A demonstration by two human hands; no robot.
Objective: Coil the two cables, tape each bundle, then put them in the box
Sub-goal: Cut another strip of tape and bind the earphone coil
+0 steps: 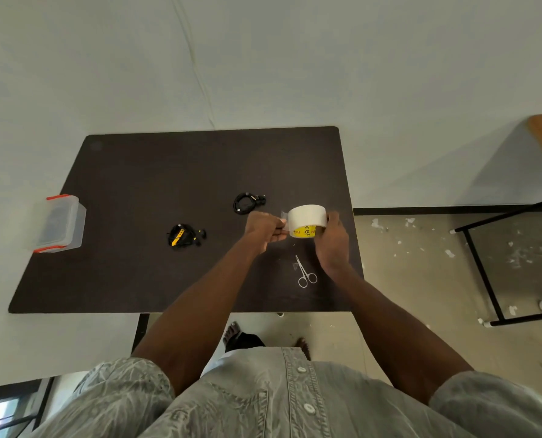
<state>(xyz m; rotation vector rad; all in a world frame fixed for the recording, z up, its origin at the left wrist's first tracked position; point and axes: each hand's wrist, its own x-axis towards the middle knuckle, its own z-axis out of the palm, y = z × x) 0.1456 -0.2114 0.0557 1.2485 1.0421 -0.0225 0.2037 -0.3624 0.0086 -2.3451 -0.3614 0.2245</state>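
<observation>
Taping step in hand, judging by the grip: right hand point(332, 238) clasping tape roll point(307, 220) above desk point(136, 172); left hand point(263, 227) pinching the tape's free end. Left of roll: black coil point(246, 203), then yellow-tagged coil point(181, 235), box point(62, 222) farthest. Scissors point(304, 273) just nearer than roll. Next, probably: pulling out a strip, cutting.

You are looking at two coiled cables, one black point(246, 203) and one black-and-yellow point(181, 235). You are also seeing one tape roll point(306, 218), one pair of scissors point(305, 273) and one clear box point(61, 223).
</observation>
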